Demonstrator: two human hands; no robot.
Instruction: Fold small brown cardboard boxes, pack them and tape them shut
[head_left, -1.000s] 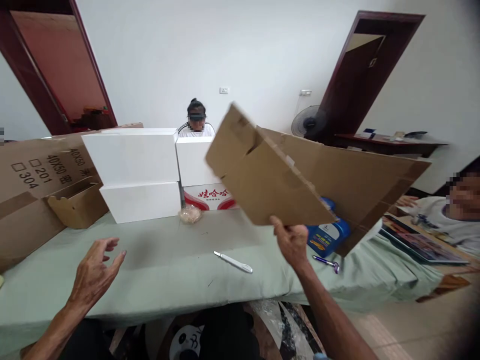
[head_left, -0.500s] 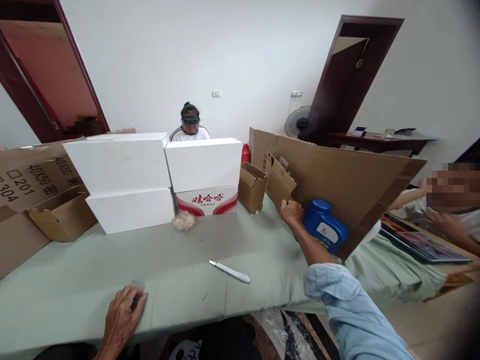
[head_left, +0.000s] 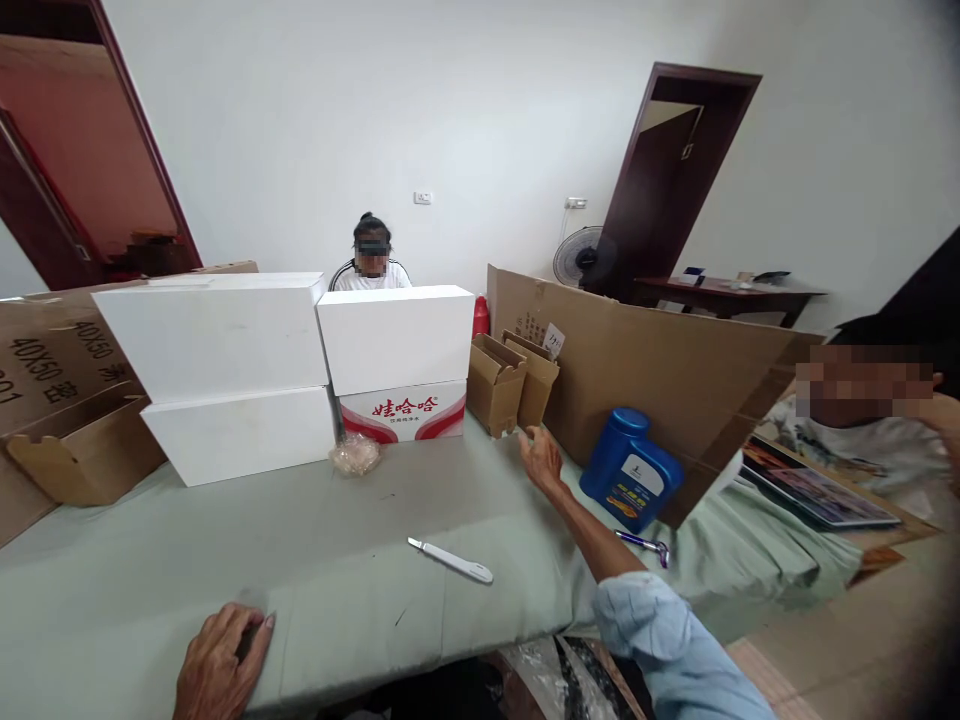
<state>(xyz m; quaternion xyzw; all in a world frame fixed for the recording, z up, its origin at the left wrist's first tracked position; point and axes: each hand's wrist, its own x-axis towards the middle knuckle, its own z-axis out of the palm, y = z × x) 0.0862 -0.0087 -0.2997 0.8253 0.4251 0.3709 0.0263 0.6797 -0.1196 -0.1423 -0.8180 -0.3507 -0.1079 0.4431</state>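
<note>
My right hand [head_left: 541, 460] is near the lower front of a small brown cardboard box [head_left: 538, 388], fingers loosely apart and holding nothing visible. That box stands close beside another open cardboard box [head_left: 496, 385]. On the cloth at the lower left lies my left hand [head_left: 221, 660], its fingers curled. A faint see-through bit shows by its fingertips, too unclear to name. Between the hands lies a white-handled scalpel [head_left: 451, 562]. A blue plastic jug [head_left: 634, 470] stands right of my right hand, with a blue-handled tool [head_left: 643, 547] in front of it.
White boxes [head_left: 232, 340] are stacked in two piles at the back, with a crumpled plastic bundle [head_left: 355, 454] before them. A large cardboard panel [head_left: 660, 370] stands on the right. An open carton [head_left: 97, 450] sits left. One person sits behind the boxes, another at far right.
The small cardboard box has moved left and stands upright beside the other one. My right hand has let go of it and drawn back slightly. My view has shifted a little.
</note>
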